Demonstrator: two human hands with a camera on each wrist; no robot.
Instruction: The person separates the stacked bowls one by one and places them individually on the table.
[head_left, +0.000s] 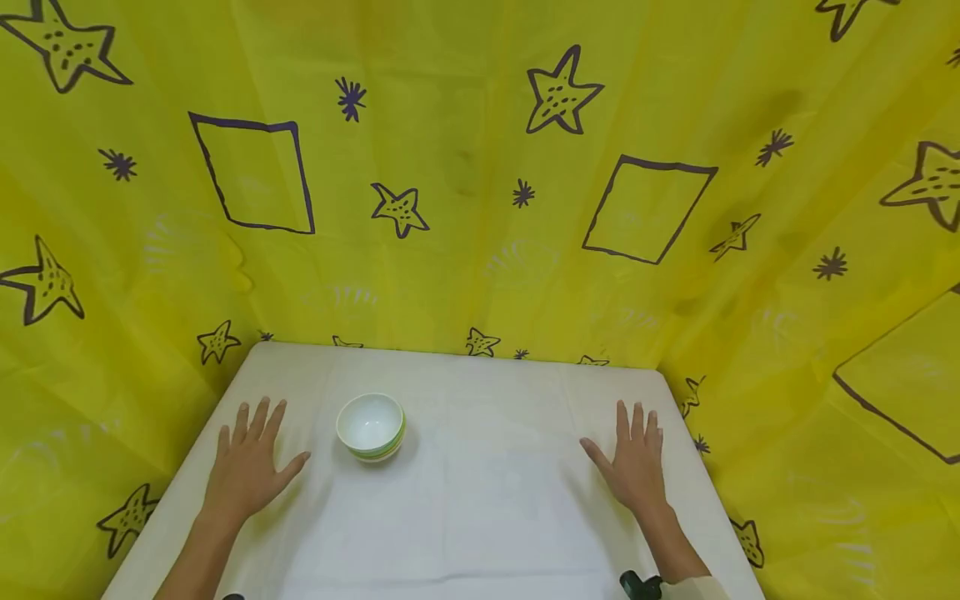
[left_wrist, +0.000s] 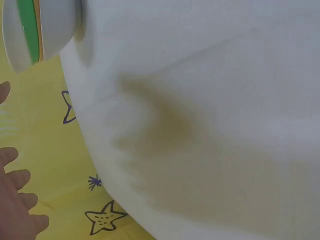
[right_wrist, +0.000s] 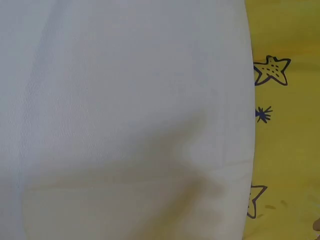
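A white bowl point(head_left: 371, 423) with green and yellow bands round its outside stands upright on the white-covered table point(head_left: 480, 500), left of the middle. It may be more than one bowl nested; I cannot tell. To its left my left hand point(head_left: 246, 471) hovers over the table with fingers spread, apart from the bowl and holding nothing. Far to the right my right hand point(head_left: 636, 467) is held out in the same way, fingers straight, with only the table beneath it. In the left wrist view the bowl point(left_wrist: 55, 27) shows in part at the upper left corner, beyond the fingertips.
A yellow curtain point(head_left: 450, 275) with dark drawn stars and squares hangs round the table's back and sides. The table's far edge point(head_left: 450, 356) meets it closely. A dark wrist device point(head_left: 640, 585) sits at my right wrist. Hand shadows fall on the cloth.
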